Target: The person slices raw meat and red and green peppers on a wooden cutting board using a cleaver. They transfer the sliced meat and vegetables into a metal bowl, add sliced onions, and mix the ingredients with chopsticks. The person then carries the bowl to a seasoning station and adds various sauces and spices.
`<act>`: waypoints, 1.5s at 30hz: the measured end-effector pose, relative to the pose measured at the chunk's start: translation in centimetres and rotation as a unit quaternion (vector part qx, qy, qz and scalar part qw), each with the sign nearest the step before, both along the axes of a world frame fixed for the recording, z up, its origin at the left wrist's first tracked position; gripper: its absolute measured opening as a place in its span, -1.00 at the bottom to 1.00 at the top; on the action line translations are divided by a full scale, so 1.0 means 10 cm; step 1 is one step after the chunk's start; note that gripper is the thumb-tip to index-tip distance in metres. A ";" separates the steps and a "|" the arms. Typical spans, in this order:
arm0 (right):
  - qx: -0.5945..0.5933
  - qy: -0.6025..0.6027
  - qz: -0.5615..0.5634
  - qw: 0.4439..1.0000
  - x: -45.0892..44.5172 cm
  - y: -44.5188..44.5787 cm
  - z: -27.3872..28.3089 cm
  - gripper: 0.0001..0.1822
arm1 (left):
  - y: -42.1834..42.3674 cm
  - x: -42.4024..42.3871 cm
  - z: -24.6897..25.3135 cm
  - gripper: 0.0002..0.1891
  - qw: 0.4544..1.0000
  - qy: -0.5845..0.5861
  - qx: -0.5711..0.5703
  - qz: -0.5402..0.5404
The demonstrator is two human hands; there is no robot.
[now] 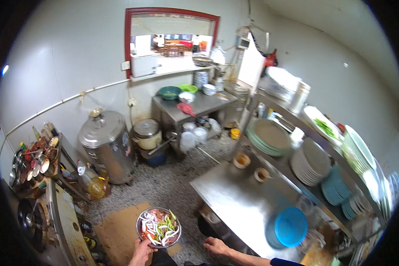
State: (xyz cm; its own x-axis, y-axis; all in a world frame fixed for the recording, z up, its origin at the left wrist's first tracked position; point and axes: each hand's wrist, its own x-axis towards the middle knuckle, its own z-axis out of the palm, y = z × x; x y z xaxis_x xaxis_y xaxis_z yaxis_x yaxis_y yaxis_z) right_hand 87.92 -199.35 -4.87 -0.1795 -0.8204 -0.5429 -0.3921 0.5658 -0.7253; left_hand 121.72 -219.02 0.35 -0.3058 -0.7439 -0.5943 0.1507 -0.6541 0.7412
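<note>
My left hand (142,251) grips the rim of a round metal bowl (177,240) at the lower middle, held above the floor. Sliced vegetables (159,226) fill it: white onion-like strips, green pepper strips and some red pieces, with brownish-pink slices that look like meat. To the right of the bowl, my right hand (216,246) hangs beside the front edge of a stainless steel table (226,191). Its fingers are curled and I see nothing in them, though the inside of the hand is hidden.
On the left stand a wok (31,216) on a stove (61,212) and a rack of seasoning containers (41,159). Cardboard (116,229) lies on the floor. A blue basin (291,227) rests on the steel table. Stacked plates (311,163) fill the right shelf; a large steel pot (108,149) stands ahead.
</note>
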 end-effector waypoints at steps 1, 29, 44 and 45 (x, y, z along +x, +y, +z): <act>-0.003 0.042 0.010 0.999 -0.02 -0.34 -0.23 -0.53 | -0.44 0.03 -0.04 -0.77 1.000 -0.019 0.011 -0.002; -0.176 0.145 -0.417 0.880 -5.86 -7.21 -0.94 -0.48 | -8.67 -8.29 -0.29 -0.62 0.937 0.060 0.043 -0.340; -0.330 -0.030 -0.664 0.670 -12.41 -8.32 0.30 -0.75 | -8.84 -14.14 -0.63 -0.73 0.896 0.030 0.085 -0.436; -0.340 -0.014 -0.654 0.675 -13.00 -8.27 0.13 -0.75 | -8.87 -14.69 -0.64 -0.72 0.889 0.029 0.080 -0.450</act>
State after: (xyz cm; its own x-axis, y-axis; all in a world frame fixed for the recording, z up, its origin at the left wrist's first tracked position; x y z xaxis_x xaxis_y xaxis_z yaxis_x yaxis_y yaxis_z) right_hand -42.10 -282.03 -3.56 -0.9899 -0.0308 -0.1387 0.1402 -0.0545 -0.9886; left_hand -25.22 -307.67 -6.05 -0.7675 -0.0911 -0.6345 -0.4517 -0.6254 0.6363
